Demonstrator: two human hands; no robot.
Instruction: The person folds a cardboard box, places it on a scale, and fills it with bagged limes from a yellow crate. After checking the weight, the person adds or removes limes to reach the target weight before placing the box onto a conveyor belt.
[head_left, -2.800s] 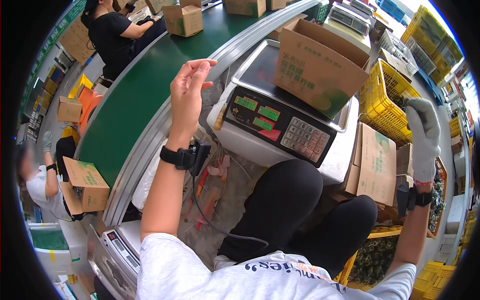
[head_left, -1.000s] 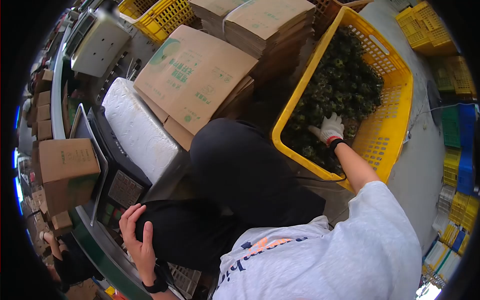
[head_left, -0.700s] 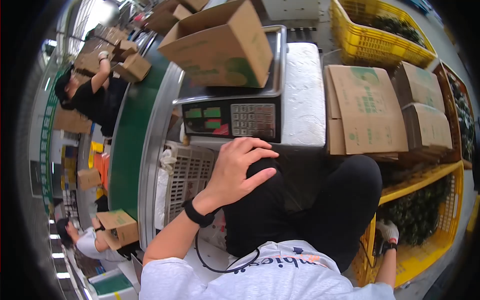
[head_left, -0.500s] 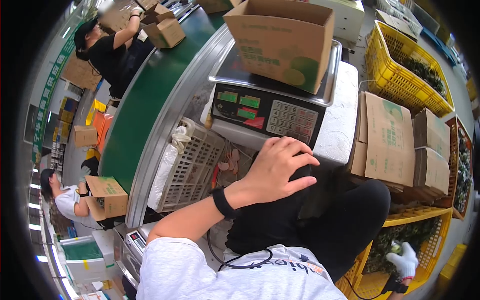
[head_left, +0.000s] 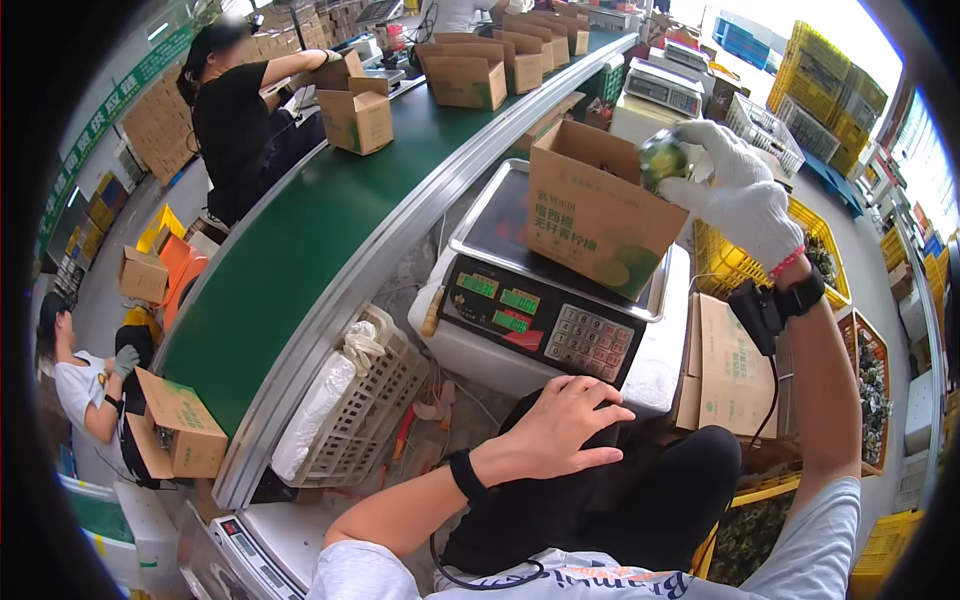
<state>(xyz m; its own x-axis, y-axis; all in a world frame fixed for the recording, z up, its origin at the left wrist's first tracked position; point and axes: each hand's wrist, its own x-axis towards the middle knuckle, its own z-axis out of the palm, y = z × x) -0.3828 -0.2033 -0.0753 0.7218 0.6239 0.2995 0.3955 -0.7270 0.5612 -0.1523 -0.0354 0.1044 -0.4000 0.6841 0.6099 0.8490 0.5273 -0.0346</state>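
My right hand (head_left: 738,190), in a white knit glove, is closed around a glossy green lime (head_left: 664,160), which looks wrapped in clear film. It holds the lime at the upper right rim of an open cardboard box (head_left: 590,215). That box stands on the steel pan of a digital scale (head_left: 540,318) with green lit displays and a keypad. Bare, my left hand (head_left: 560,425) rests on my knee just below the keypad, fingers apart and holding nothing. The box's inside is mostly hidden.
A green conveyor belt (head_left: 290,250) carries several open boxes. Left of the scale stands a white plastic basket (head_left: 365,400). Flattened cartons (head_left: 735,370) lean at right, near yellow crates (head_left: 735,265). Two co-workers, one in black (head_left: 235,140) and one in white (head_left: 85,390), are across the belt.
My right hand has come up from the yellow crate at lower right to the box rim, carrying the lime. The view has tilted up. My left hand stays on the knee.
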